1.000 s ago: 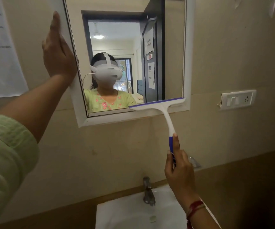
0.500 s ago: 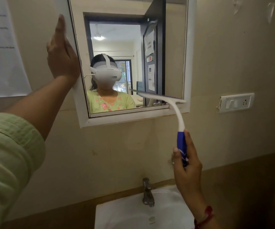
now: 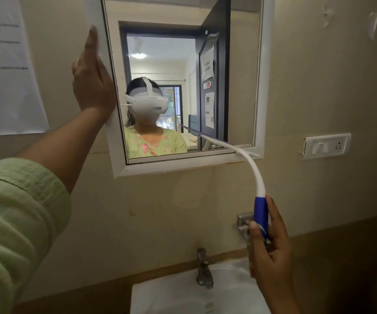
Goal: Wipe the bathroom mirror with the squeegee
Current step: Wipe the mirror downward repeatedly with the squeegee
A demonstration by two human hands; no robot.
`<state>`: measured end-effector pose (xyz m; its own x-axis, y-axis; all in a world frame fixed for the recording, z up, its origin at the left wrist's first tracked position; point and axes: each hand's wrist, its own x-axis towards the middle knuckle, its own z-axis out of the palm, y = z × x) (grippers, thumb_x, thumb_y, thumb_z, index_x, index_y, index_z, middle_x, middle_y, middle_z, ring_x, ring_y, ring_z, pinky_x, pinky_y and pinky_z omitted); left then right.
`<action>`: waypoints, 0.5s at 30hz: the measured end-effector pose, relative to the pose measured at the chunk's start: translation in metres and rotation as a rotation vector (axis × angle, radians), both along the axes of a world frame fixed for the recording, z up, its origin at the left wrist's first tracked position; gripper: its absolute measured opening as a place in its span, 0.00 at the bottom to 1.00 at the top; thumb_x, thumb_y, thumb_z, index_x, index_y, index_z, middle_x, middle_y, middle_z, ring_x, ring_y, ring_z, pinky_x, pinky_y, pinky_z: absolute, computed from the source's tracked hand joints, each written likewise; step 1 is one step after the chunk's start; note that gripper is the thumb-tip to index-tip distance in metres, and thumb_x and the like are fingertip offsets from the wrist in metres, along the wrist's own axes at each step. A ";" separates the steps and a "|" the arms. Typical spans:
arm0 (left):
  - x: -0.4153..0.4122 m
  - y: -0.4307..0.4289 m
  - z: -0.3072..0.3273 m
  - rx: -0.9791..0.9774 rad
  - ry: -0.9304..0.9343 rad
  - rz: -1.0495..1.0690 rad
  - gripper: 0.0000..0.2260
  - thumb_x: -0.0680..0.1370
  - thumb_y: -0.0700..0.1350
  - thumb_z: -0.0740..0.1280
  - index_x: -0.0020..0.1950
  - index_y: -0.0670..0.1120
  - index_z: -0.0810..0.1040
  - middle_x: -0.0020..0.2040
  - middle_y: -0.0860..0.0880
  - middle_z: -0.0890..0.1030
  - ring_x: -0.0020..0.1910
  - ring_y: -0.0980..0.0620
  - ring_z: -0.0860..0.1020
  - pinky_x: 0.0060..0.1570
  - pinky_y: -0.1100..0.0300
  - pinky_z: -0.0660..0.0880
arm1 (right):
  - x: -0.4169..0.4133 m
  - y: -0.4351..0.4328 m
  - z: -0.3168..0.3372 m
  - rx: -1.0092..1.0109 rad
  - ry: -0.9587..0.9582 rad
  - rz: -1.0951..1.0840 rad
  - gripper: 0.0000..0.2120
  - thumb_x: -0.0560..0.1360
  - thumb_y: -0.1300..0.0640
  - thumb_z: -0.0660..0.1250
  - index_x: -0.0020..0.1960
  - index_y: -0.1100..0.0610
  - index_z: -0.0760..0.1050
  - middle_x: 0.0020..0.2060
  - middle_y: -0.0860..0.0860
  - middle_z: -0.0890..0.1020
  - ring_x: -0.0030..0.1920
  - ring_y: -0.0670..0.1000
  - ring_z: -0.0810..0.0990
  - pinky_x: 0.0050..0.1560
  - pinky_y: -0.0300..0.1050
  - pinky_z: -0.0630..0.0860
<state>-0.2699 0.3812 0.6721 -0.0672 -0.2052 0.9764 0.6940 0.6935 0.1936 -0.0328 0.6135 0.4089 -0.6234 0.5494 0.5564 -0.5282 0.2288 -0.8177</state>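
Note:
The bathroom mirror in its white frame hangs on the beige wall; it reflects a person wearing a white headset. My left hand presses flat, fingers straight, against the frame's left edge. My right hand grips the blue handle of the squeegee, lower right of the mirror. Its white neck curves up to the blade, which is seen edge-on across the mirror's lower right corner and bottom frame. Whether the blade touches the glass is unclear.
A white sink with a metal tap sits below the mirror. A metal fitting is on the wall behind my right hand. A switch and socket plate is at right. A paper sheet hangs at left.
The squeegee has turned from blade flat along the mirror's bottom edge to edge-on, and my right hand has shifted right with it. My left hand stays on the frame.

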 end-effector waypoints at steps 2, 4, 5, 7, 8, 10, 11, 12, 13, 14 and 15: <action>0.000 0.000 0.000 0.000 0.000 0.003 0.20 0.82 0.44 0.49 0.74 0.49 0.59 0.65 0.47 0.75 0.57 0.46 0.74 0.52 0.63 0.67 | 0.004 -0.002 -0.003 0.008 -0.024 0.021 0.28 0.70 0.51 0.61 0.69 0.43 0.62 0.60 0.63 0.74 0.42 0.48 0.72 0.40 0.38 0.75; 0.000 0.001 0.000 0.003 -0.008 0.013 0.20 0.82 0.44 0.49 0.74 0.49 0.59 0.65 0.47 0.75 0.56 0.46 0.74 0.52 0.62 0.67 | 0.006 -0.004 -0.003 0.021 -0.045 0.050 0.27 0.69 0.51 0.61 0.68 0.41 0.62 0.59 0.62 0.74 0.39 0.47 0.72 0.36 0.34 0.75; 0.001 0.001 0.000 0.007 -0.012 0.016 0.20 0.81 0.44 0.49 0.74 0.49 0.59 0.65 0.47 0.75 0.56 0.46 0.74 0.52 0.62 0.67 | 0.006 -0.004 -0.003 0.027 -0.051 0.068 0.28 0.69 0.51 0.61 0.68 0.42 0.62 0.58 0.61 0.75 0.38 0.46 0.72 0.34 0.32 0.75; 0.003 0.002 0.001 0.014 -0.024 0.026 0.20 0.81 0.44 0.49 0.74 0.50 0.59 0.65 0.49 0.75 0.56 0.46 0.74 0.51 0.62 0.68 | 0.007 -0.006 -0.002 0.028 -0.057 0.095 0.28 0.69 0.51 0.62 0.68 0.41 0.63 0.56 0.60 0.75 0.33 0.46 0.72 0.30 0.32 0.75; 0.004 0.002 0.001 0.015 -0.032 0.035 0.20 0.81 0.44 0.49 0.74 0.51 0.59 0.65 0.49 0.75 0.56 0.46 0.74 0.51 0.61 0.68 | 0.008 -0.008 -0.002 0.029 -0.056 0.099 0.28 0.68 0.51 0.62 0.67 0.41 0.63 0.56 0.59 0.76 0.33 0.46 0.73 0.30 0.32 0.75; 0.006 0.002 0.000 0.019 -0.051 0.058 0.21 0.81 0.44 0.49 0.74 0.52 0.59 0.62 0.48 0.77 0.56 0.45 0.73 0.51 0.59 0.69 | 0.011 -0.009 -0.003 0.050 -0.058 0.095 0.27 0.68 0.51 0.63 0.66 0.38 0.64 0.58 0.55 0.76 0.37 0.48 0.75 0.34 0.33 0.77; 0.007 0.003 0.000 0.022 -0.062 0.072 0.21 0.80 0.44 0.49 0.74 0.52 0.59 0.61 0.48 0.78 0.55 0.45 0.73 0.51 0.57 0.70 | 0.013 -0.010 -0.004 0.067 -0.061 0.097 0.27 0.68 0.51 0.63 0.66 0.37 0.64 0.59 0.52 0.76 0.40 0.48 0.75 0.36 0.33 0.77; 0.008 0.003 0.000 0.023 -0.074 0.086 0.22 0.80 0.44 0.48 0.74 0.53 0.58 0.58 0.47 0.78 0.55 0.45 0.74 0.51 0.56 0.70 | 0.015 -0.010 -0.004 0.087 -0.064 0.105 0.27 0.69 0.50 0.63 0.66 0.36 0.64 0.60 0.50 0.75 0.43 0.48 0.77 0.38 0.33 0.77; 0.009 0.004 0.000 0.022 -0.087 0.098 0.22 0.79 0.44 0.48 0.74 0.53 0.58 0.56 0.45 0.79 0.55 0.45 0.74 0.51 0.54 0.71 | 0.018 -0.010 -0.003 0.107 -0.066 0.113 0.27 0.69 0.51 0.63 0.66 0.36 0.64 0.60 0.46 0.75 0.46 0.46 0.77 0.40 0.33 0.77; 0.010 0.004 0.000 0.021 -0.099 0.110 0.23 0.79 0.45 0.48 0.74 0.54 0.58 0.55 0.45 0.79 0.55 0.45 0.74 0.51 0.53 0.71 | 0.020 -0.010 -0.002 0.128 -0.065 0.120 0.26 0.69 0.51 0.63 0.65 0.36 0.64 0.59 0.43 0.74 0.49 0.43 0.77 0.42 0.31 0.76; 0.010 0.004 0.000 0.019 -0.109 0.123 0.23 0.78 0.45 0.48 0.74 0.54 0.57 0.55 0.44 0.79 0.55 0.45 0.74 0.52 0.52 0.71 | 0.022 -0.009 0.000 0.152 -0.064 0.130 0.26 0.70 0.51 0.63 0.65 0.36 0.64 0.58 0.39 0.74 0.50 0.41 0.77 0.43 0.30 0.76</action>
